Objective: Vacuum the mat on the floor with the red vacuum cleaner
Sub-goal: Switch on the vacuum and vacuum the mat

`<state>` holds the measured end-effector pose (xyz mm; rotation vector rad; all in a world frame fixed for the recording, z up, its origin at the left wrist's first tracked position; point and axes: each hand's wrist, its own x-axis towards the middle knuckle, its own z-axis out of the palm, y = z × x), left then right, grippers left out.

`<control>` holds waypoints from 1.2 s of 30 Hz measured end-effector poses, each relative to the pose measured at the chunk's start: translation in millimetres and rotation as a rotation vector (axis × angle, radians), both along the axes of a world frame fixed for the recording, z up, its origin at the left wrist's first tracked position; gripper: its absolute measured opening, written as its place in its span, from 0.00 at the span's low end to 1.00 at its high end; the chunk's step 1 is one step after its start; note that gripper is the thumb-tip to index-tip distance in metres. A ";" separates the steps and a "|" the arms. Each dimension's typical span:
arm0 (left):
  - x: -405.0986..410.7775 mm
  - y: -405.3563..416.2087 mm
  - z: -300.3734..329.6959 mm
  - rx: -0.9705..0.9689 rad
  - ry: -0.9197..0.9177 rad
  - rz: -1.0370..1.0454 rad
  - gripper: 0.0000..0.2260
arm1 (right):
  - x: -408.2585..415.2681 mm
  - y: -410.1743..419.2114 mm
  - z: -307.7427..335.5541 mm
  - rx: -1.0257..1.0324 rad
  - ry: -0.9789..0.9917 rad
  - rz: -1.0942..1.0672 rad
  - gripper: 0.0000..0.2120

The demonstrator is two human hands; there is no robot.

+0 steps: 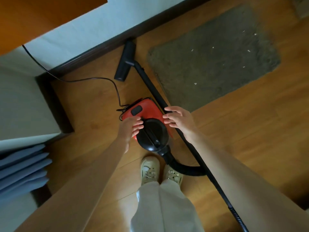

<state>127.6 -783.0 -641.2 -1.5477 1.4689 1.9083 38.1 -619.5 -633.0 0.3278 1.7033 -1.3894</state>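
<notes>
Red vacuum cleaner (147, 113) between left hand (132, 127), right hand (179, 119); both empty.

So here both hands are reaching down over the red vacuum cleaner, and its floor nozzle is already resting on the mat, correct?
Not quite. In the head view the floor nozzle lies on the bare wooden floor by the baseboard, beside the mat, not on it. The rest holds: the left hand and right hand reach down over the red vacuum cleaner.
</notes>
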 end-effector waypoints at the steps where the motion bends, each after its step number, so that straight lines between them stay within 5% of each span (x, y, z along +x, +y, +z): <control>1: -0.1 1.1 -4.4 0.001 -0.002 -0.001 0.09 | 0.9 1.0 -7.3 0.007 0.008 -0.012 0.12; 13: -9.9 8.5 -46.4 -0.013 0.059 0.011 0.09 | -0.1 39.7 -91.6 0.343 0.179 0.333 0.27; 29: -52.5 -2.6 -76.9 -0.086 0.201 -0.164 0.08 | -4.4 36.9 -167.8 0.464 0.230 0.557 0.39; 36: -54.5 -15.9 -93.5 -0.111 0.189 -0.150 0.10 | 6.7 32.9 -193.4 0.610 0.097 0.554 0.29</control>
